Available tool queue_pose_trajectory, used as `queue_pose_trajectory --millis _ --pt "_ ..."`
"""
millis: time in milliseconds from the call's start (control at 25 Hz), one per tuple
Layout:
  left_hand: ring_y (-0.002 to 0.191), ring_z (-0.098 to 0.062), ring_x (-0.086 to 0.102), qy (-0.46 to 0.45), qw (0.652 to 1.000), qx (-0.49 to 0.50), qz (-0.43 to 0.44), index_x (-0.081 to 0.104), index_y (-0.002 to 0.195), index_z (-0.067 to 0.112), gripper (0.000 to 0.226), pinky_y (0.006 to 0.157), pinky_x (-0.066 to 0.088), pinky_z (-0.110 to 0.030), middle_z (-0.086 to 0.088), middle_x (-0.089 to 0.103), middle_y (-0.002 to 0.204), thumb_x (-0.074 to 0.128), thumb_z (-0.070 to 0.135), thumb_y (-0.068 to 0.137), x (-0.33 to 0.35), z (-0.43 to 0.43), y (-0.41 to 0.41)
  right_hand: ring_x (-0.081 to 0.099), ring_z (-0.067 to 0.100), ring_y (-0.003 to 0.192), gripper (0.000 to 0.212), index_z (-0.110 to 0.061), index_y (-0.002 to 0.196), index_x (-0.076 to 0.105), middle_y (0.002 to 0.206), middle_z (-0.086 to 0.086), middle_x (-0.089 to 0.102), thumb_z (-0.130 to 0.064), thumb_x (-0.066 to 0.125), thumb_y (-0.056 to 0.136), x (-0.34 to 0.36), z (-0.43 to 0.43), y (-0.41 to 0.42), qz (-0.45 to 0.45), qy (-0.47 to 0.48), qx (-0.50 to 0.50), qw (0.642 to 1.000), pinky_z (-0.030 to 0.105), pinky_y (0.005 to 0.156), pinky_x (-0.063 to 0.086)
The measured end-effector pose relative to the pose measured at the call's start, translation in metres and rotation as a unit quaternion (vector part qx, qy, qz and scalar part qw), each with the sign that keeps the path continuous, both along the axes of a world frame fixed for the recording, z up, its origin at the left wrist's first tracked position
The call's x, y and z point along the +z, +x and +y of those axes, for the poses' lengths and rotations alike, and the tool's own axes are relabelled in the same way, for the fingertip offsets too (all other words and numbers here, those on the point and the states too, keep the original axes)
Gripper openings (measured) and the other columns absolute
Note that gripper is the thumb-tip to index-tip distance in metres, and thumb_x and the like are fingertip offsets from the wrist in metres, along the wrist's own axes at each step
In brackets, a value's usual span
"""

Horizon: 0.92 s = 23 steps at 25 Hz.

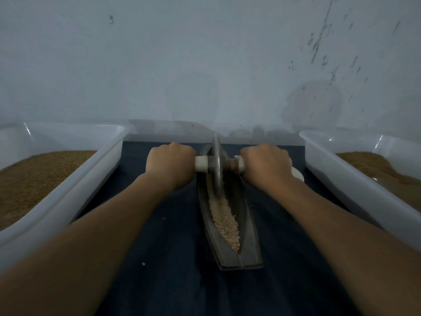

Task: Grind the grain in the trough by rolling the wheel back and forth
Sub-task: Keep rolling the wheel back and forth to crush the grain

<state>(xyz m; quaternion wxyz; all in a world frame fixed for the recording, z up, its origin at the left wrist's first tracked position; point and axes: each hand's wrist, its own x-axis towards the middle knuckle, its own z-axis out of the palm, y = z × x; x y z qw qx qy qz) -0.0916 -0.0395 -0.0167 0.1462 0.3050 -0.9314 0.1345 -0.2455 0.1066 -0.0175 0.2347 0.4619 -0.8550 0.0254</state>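
A long, boat-shaped grey metal trough lies on a dark blue cloth, running away from me. Pale crushed grain fills its groove along the near half. A thin grey metal wheel stands upright in the trough's far half, its lower rim in the grain. A white axle handle sticks out on each side of the wheel. My left hand grips the left handle and my right hand grips the right handle, both fists knuckles-up. The trough's far end is hidden behind the wheel.
A translucent white plastic tub with brown grain stands at the left, and a similar tub stands at the right. A small white object peeks out behind my right hand. A pale wall rises just behind the cloth.
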Motion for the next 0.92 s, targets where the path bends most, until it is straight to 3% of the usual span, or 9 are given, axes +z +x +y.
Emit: queue_pose_trajectory --millis 120,200,280,360,480,560,680,800,920 --pt "0.068 -0.02 0.049 0.02 1.0 0.0 -0.015 0.063 0.098 0.027 0.013 0.061 0.039 -0.035 0.003 0.051 0.08 0.06 0.03 0.087 0.0 0.006 0.007 0.058 0.024 0.075 0.021 -0.029 0.078 0.05 0.083 -0.001 0.059 -0.04 0.06 0.093 0.005 0.006 0.0 -0.001 0.014 0.023 1.0 0.032 0.061 0.039" --pt "0.055 -0.015 0.039 -0.041 0.999 -0.026 -0.002 0.055 0.083 0.031 0.01 0.05 0.032 -0.03 0.008 0.042 0.069 0.064 0.035 0.081 -0.01 0.021 0.031 0.042 0.014 0.055 0.033 -0.03 0.068 0.038 0.067 -0.01 0.046 -0.04 0.065 0.084 -0.008 0.035 0.01 0.052 -0.004 0.043 0.998 0.025 0.048 0.024" --pt "0.043 -0.009 0.018 -0.112 0.992 -0.062 0.011 0.037 0.069 0.033 0.036 0.044 0.013 -0.023 0.011 0.025 0.057 0.073 0.039 0.068 -0.014 0.037 0.052 0.025 0.006 0.045 0.038 -0.031 0.061 0.033 0.054 -0.012 0.032 -0.041 0.068 0.069 -0.018 0.066 0.023 0.114 -0.04 0.054 0.991 0.02 0.047 0.007" --pt "0.042 -0.009 0.01 -0.152 0.986 -0.068 0.016 0.032 0.066 0.034 0.043 0.045 0.007 -0.022 0.011 0.019 0.054 0.075 0.039 0.061 -0.006 0.038 0.051 0.028 0.01 0.042 0.034 -0.031 0.057 0.035 0.051 -0.012 0.03 -0.041 0.067 0.064 -0.021 0.073 0.023 0.118 -0.056 0.058 0.99 0.018 0.048 0.004" --pt "0.051 -0.016 0.037 -0.088 0.996 -0.015 0.003 0.056 0.081 0.029 0.008 0.048 0.029 -0.029 0.006 0.041 0.066 0.063 0.032 0.081 -0.011 0.02 0.022 0.041 0.015 0.053 0.039 -0.029 0.065 0.031 0.062 -0.01 0.042 -0.036 0.067 0.078 -0.023 0.037 0.006 0.066 -0.031 0.028 0.997 0.024 0.047 0.021" --pt "0.068 -0.022 0.056 -0.057 0.998 -0.003 -0.02 0.064 0.098 0.027 0.012 0.058 0.041 -0.034 0.001 0.056 0.08 0.058 0.028 0.087 0.0 0.002 -0.004 0.048 0.02 0.065 0.031 -0.028 0.072 0.039 0.071 -0.005 0.048 -0.039 0.063 0.089 -0.013 0.007 -0.006 -0.005 -0.04 0.017 0.999 0.031 0.056 0.034" --pt "0.076 -0.022 0.061 -0.063 0.997 -0.005 -0.045 0.066 0.101 0.025 0.015 0.061 0.044 -0.034 0.0 0.062 0.088 0.058 0.027 0.089 0.013 -0.001 -0.016 0.056 0.023 0.073 0.025 -0.027 0.075 0.046 0.08 -0.002 0.059 -0.039 0.06 0.092 -0.008 -0.001 -0.013 -0.041 -0.03 0.02 0.998 0.033 0.061 0.039" --pt "0.053 -0.013 0.04 -0.094 0.994 -0.043 -0.017 0.057 0.082 0.029 0.011 0.05 0.031 -0.03 0.007 0.047 0.069 0.066 0.035 0.08 -0.002 0.019 0.02 0.049 0.015 0.06 0.038 -0.03 0.067 0.032 0.069 -0.007 0.053 -0.036 0.068 0.078 -0.025 0.039 0.003 0.017 -0.025 0.045 0.999 0.028 0.048 0.029" --pt "0.042 -0.009 0.013 -0.143 0.985 -0.096 0.027 0.033 0.065 0.034 0.041 0.045 0.009 -0.02 0.012 0.019 0.054 0.073 0.041 0.058 -0.011 0.034 0.055 0.031 0.012 0.045 0.059 -0.032 0.064 0.02 0.053 -0.011 0.038 -0.037 0.078 0.057 -0.027 0.069 0.019 0.12 -0.053 0.075 0.989 0.018 0.046 0.008"
